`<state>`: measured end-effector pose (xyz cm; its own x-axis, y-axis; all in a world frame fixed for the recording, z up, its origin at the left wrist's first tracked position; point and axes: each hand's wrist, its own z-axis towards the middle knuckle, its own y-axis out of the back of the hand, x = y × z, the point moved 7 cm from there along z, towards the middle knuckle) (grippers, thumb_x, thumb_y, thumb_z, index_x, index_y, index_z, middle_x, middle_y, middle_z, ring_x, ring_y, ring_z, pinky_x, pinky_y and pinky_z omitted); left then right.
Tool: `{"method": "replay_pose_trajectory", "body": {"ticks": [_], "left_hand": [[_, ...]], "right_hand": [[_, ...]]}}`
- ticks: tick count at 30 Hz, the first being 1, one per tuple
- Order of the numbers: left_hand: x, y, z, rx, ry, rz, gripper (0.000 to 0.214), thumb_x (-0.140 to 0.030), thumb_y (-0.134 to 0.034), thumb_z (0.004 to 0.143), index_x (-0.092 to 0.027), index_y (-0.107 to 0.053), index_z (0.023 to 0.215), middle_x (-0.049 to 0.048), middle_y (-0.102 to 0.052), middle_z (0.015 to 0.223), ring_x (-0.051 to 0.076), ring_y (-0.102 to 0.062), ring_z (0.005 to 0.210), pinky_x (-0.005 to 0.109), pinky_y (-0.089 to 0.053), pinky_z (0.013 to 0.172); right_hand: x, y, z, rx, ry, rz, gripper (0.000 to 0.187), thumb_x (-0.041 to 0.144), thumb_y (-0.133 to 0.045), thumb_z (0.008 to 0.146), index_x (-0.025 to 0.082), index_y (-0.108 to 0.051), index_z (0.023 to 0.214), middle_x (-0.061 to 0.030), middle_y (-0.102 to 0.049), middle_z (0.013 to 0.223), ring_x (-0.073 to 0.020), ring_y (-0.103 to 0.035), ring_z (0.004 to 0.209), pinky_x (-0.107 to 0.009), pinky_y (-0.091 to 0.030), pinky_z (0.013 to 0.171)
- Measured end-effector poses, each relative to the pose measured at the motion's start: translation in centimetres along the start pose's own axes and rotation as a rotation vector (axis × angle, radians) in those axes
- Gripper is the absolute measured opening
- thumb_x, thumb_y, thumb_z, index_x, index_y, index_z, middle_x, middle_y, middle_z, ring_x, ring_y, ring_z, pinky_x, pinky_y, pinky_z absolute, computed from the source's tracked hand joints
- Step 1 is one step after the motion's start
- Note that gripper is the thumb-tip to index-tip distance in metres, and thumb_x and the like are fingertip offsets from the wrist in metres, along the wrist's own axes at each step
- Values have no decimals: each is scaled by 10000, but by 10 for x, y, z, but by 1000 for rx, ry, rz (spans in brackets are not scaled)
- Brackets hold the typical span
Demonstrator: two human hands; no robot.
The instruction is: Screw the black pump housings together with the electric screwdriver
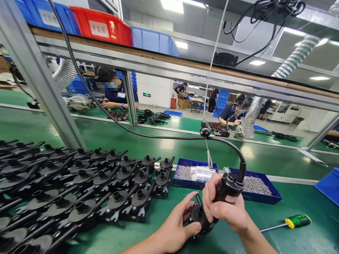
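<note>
My left hand grips a small black pump body from below and from the left, holding it on the green bench. My right hand is wrapped round a black electric screwdriver that points down onto the pump. The screwdriver's black cable arcs up and away to the left, and a thin cord hangs it from above. Rows of several identical black pump bodies fill the bench to my left.
A blue tray of small screws and a second blue tray sit just behind my hands. A green-and-yellow hand screwdriver lies at the right. Beyond a green conveyor, other people work at the opposite bench. Red and blue bins stand on the overhead shelf.
</note>
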<state>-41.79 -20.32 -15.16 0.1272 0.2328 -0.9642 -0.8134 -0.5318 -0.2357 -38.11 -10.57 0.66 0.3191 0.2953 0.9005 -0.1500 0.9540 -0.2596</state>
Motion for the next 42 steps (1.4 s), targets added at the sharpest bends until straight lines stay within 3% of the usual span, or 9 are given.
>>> {"method": "replay_pose_trajectory", "body": {"ticks": [5,10,16,21,26,33,37,42], "left_hand": [[12,3,-1,-22,9,-27,1037,-610,-899,822,-250,-393,1653,160,-635,1376,359,-610,1350,537,-400,1244],[18,4,-2,-28,34,-30,1029,-589,-890,840,-256,-349,1649,156,-624,1351,348,-615,1324,534,-439,1193],[15,5,-3,-63,34,-21,1045,-569,-917,804,-245,-353,1623,148,-626,1320,346,-603,1319,550,-388,1223],[21,-2,-3,-74,27,-29,1014,-483,-977,735,-266,-404,1543,118,-657,1264,340,-640,1289,544,-379,1230],[28,-9,-4,-88,32,5,980,-402,-981,713,-278,-416,1505,114,-673,1262,338,-659,1277,533,-406,1215],[28,-9,-4,-119,68,1,927,-266,-950,677,-296,-468,1468,75,-684,1250,311,-659,1236,538,-408,1200],[25,-12,-4,-140,54,-37,901,-273,-975,657,-278,-503,1424,73,-707,1200,316,-670,1211,524,-438,1165],[28,-13,-5,-186,38,-123,954,-358,-1024,623,-256,-493,1409,89,-701,1189,333,-688,1183,518,-468,1124]], "right_hand": [[-4,4,-4,-149,-37,-18,195,160,-732,640,215,-607,779,58,-609,561,-119,-524,396,-243,-408,435],[2,8,-10,-276,-13,-37,206,175,-751,679,221,-598,809,51,-619,596,-127,-544,438,-261,-428,481],[9,6,-13,-376,71,-196,173,200,-747,750,219,-612,855,38,-638,621,-143,-568,460,-283,-443,512],[18,12,-3,-337,79,-226,126,207,-761,804,214,-653,870,16,-672,635,-179,-640,543,-287,-495,537],[36,20,1,-331,360,-244,98,175,-765,897,237,-703,941,-7,-742,747,-227,-760,740,-347,-616,718],[8,27,12,-299,222,-317,96,206,-777,886,221,-683,904,-9,-732,730,-201,-716,645,-304,-574,591],[1,13,15,-285,183,-233,141,151,-727,813,230,-639,889,55,-651,632,-128,-597,477,-250,-497,503],[2,-3,17,-340,157,-243,132,138,-691,705,214,-628,793,56,-613,578,-119,-556,430,-243,-457,456]]}}
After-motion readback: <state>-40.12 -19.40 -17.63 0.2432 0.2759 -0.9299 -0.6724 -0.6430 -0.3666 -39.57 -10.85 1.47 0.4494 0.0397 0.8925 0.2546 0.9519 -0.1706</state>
